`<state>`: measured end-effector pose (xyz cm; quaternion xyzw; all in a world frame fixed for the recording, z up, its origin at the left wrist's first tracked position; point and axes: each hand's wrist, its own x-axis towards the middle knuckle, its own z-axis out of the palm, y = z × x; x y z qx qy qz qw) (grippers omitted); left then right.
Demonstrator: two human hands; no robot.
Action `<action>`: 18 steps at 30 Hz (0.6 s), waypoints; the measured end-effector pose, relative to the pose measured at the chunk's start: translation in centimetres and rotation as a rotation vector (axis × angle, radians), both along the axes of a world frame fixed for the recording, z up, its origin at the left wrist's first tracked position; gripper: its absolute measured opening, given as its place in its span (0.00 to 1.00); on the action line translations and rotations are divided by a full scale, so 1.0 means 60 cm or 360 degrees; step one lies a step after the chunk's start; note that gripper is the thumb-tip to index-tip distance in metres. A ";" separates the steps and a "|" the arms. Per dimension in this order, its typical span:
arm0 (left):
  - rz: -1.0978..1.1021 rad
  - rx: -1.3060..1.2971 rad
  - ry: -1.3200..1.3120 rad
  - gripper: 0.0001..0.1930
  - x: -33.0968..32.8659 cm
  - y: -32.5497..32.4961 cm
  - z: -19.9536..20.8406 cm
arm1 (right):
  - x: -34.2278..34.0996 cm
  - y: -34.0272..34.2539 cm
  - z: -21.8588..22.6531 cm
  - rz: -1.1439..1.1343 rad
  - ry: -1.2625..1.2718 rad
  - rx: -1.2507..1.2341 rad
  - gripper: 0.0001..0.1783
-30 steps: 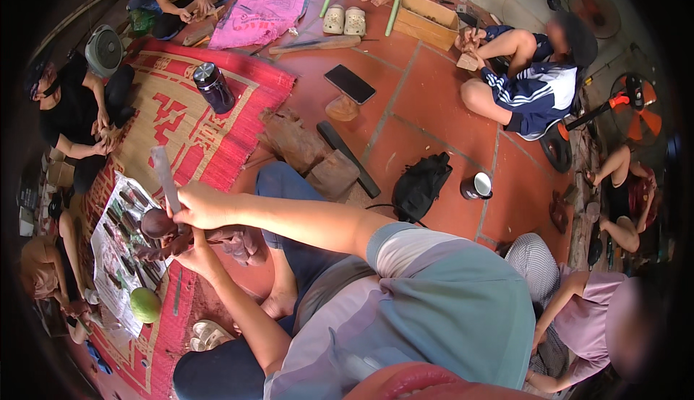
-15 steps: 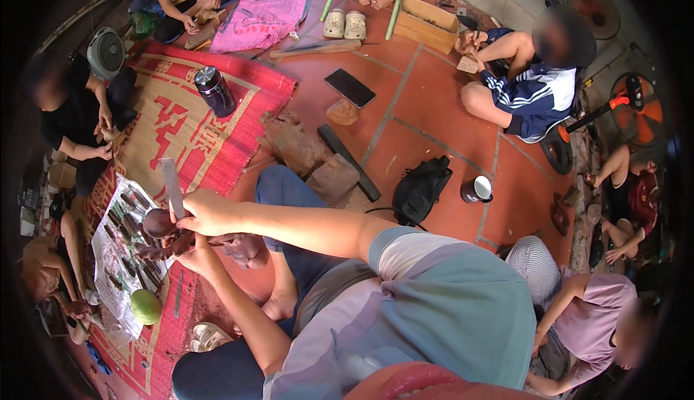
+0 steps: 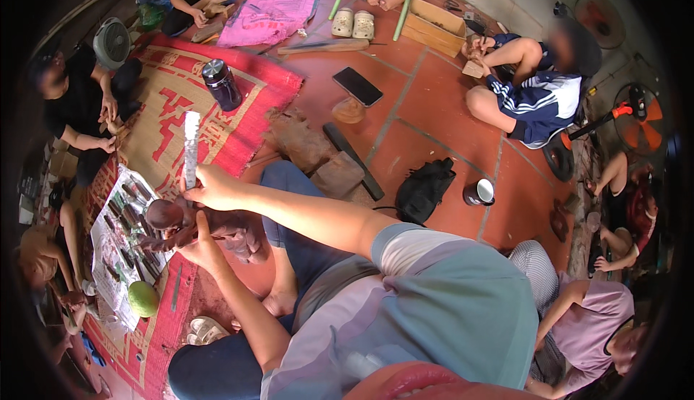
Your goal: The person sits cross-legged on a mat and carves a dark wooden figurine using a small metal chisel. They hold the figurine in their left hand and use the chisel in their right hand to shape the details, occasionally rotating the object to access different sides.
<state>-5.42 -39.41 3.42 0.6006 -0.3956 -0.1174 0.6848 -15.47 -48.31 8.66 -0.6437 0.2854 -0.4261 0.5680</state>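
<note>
Red mat (image 3: 243,126), flask (image 3: 222,87) beyond figurine (image 3: 235,235)

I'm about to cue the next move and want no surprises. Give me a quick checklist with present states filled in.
1. Left hand supporting the brown carved figure: ok.
2. Right hand gripping the pale flat strip: ok.
3. Strip's lower end touching the figure: cannot tell; the right hand covers it.
4. Dark tools lying on the paper sheet: ok.
5. Mug upright, apart from both hands: ok.
</note>
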 end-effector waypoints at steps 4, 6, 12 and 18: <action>-0.0037 -0.0122 0.0026 0.30 -0.009 -0.004 0.004 | -0.005 0.034 0.015 0.0022 0.0107 -0.0226 0.10; -0.0011 -0.0123 0.0070 0.30 -0.005 -0.003 0.000 | 0.003 0.023 0.004 0.0027 0.0097 -0.0204 0.08; 0.0033 -0.0059 0.0031 0.33 -0.004 -0.005 0.000 | -0.008 0.013 0.011 0.0088 -0.0086 0.0128 0.07; 0.0077 -0.0150 0.0188 0.35 -0.006 -0.009 -0.010 | 0.002 0.011 0.007 0.0076 -0.0149 0.0497 0.07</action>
